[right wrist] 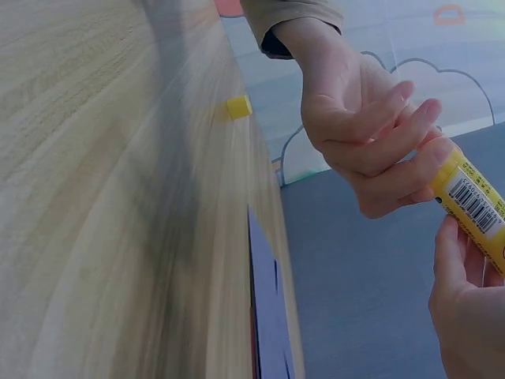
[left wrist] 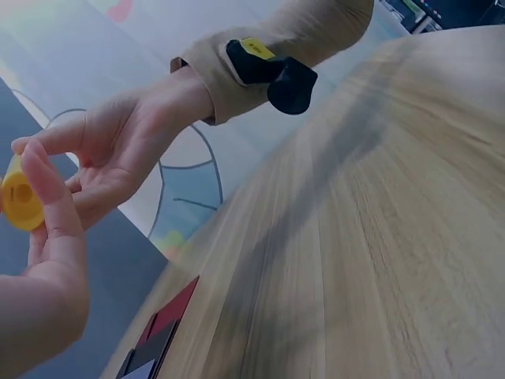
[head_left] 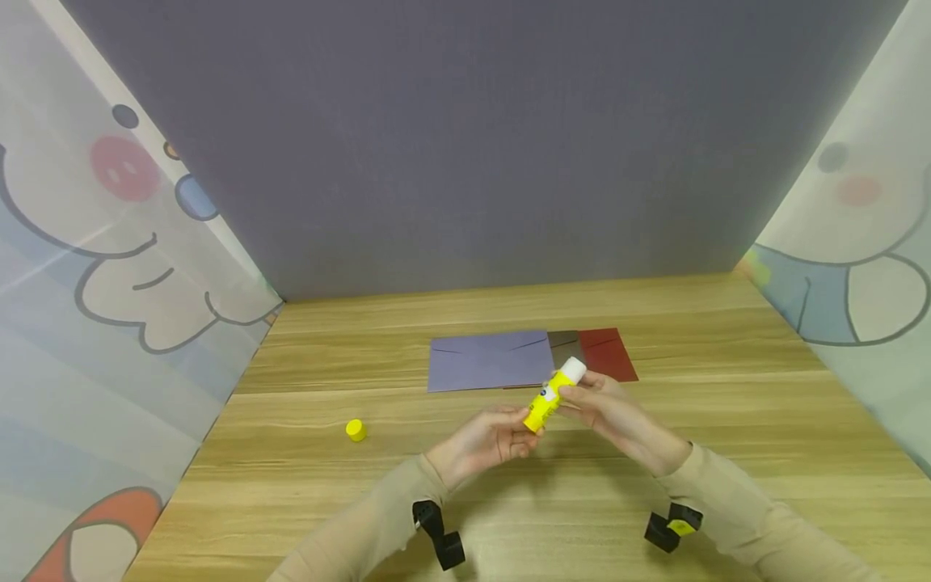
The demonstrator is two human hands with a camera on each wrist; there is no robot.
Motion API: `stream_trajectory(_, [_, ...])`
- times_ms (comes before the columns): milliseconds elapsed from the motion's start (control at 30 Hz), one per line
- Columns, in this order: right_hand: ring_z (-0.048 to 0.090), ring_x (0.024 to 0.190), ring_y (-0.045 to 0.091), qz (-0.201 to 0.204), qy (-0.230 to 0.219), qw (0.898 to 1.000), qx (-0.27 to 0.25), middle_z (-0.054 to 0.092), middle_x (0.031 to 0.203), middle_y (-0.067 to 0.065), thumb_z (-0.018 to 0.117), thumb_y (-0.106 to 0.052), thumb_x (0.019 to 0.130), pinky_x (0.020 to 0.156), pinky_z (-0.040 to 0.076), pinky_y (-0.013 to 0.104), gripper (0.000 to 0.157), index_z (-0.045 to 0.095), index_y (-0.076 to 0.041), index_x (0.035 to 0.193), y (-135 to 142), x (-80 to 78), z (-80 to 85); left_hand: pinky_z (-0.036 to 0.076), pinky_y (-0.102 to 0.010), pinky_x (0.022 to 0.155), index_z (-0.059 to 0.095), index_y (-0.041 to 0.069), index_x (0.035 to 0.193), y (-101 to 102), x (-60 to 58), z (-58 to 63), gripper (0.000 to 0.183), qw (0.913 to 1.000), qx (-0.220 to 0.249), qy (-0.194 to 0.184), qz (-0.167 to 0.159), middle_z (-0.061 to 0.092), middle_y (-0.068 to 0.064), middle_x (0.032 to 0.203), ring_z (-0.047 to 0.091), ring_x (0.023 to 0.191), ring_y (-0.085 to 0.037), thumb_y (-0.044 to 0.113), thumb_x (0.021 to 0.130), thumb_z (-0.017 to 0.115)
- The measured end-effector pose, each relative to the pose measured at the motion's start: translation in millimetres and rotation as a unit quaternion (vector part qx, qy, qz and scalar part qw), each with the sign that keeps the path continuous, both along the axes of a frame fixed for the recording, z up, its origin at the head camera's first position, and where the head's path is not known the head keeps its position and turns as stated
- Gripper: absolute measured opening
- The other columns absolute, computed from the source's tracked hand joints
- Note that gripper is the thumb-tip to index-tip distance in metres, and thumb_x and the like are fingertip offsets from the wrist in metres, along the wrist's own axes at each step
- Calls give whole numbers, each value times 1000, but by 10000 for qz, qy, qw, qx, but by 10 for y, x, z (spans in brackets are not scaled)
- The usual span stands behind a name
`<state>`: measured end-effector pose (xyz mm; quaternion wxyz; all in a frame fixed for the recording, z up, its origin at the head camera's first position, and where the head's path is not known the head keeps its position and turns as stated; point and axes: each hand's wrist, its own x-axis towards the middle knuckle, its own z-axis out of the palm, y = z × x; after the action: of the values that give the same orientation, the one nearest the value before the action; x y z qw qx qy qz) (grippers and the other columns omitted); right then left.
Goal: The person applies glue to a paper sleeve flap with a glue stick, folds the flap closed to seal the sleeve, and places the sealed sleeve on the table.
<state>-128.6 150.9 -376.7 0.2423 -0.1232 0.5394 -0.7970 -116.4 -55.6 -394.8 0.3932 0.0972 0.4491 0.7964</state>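
A yellow glue stick (head_left: 550, 398) with a white top end is held up above the table, tilted, between both hands. My left hand (head_left: 486, 443) pinches its lower yellow end, seen also in the right wrist view, where a barcode shows on the glue stick (right wrist: 476, 204). My right hand (head_left: 617, 414) grips the barrel near the white end, thumb on the near side. In the left wrist view the yellow base of the glue stick (left wrist: 22, 202) faces the camera. A yellow cap (head_left: 355, 430) stands on the table to the left, apart from the hands.
Behind the hands, a purple envelope (head_left: 489, 361), a brown envelope (head_left: 566, 347) and a red envelope (head_left: 609, 356) lie overlapping on the wooden table (head_left: 291, 485). A grey panel (head_left: 480, 145) rises at the table's back edge, with cartoon-printed sheets on both sides.
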Motion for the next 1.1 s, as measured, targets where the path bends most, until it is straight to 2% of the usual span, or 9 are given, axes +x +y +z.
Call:
stream_trajectory(133, [55,98,12,-90,-27,9999,-132,57,104,0,49,-4,88,90,43,30,16,57,-10,101,7,5,-17,48,-19,68,53,3,106,-8,-5,-34,24,9983,-490,314,20,61,-2,90,59,74,-9,17,95,37])
stream_trajectory(267, [55,99,12,-230,-74,9996,-117,58,104,0,50,-5,88,93,41,32,16,56,-9,103,15,12,-32,51,-28,70,49,-6,112,19,25,-45,36,9829,-1280,1023,834,63,-12,95,62,75,-15,22,90,49])
stream_trajectory(400, [54,101,12,-384,-254,9989,-22,55,106,2,51,-8,89,96,37,34,18,50,-8,107,8,24,-21,52,-39,67,49,-7,106,79,98,32,34,9448,-1967,1852,1856,63,-13,88,61,74,-33,21,87,55])
stream_trajectory(500, [54,101,12,-488,-357,9982,-44,53,107,3,51,-10,89,98,35,36,21,47,-6,109,-8,29,-7,52,-42,64,50,-7,105,117,151,86,31,9083,-2435,2599,2193,60,-14,87,58,76,-40,20,89,53])
stream_trajectory(600, [54,101,12,-563,-429,9975,-47,53,108,4,52,-10,89,99,34,37,23,46,-5,110,-26,26,-5,52,-38,59,51,-4,105,145,184,86,29,8764,-2779,3145,2364,58,-14,90,59,72,-30,19,88,55])
stream_trajectory(733, [54,101,12,-592,-513,9969,20,52,109,4,52,-11,89,98,35,36,26,43,-3,112,-45,23,-8,52,-28,56,51,1,103,171,207,58,30,8444,-3089,3578,2520,56,-9,92,55,70,-14,17,82,63])
stream_trajectory(933, [54,101,13,-570,-581,9967,-30,54,107,2,51,-11,89,97,37,35,21,45,-6,109,-66,27,-25,47,-19,56,51,4,96,188,229,35,30,7810,-3544,4359,2729,56,-4,85,52,70,-11,16,76,69])
stream_trajectory(1000, [54,101,13,-546,-578,9968,-31,54,107,2,52,-11,89,97,36,36,21,45,-6,108,-70,29,-32,47,-18,57,51,3,93,188,231,24,28,7662,-3591,4563,2753,57,-4,82,52,69,-11,15,76,69])
stream_trajectory(1100, [54,101,13,-538,-536,9971,0,53,107,3,53,-11,88,96,38,35,22,46,-5,108,-72,34,-42,48,-18,59,51,2,91,180,224,7,26,7650,-3475,4670,2755,58,-5,80,52,68,-10,13,76,69])
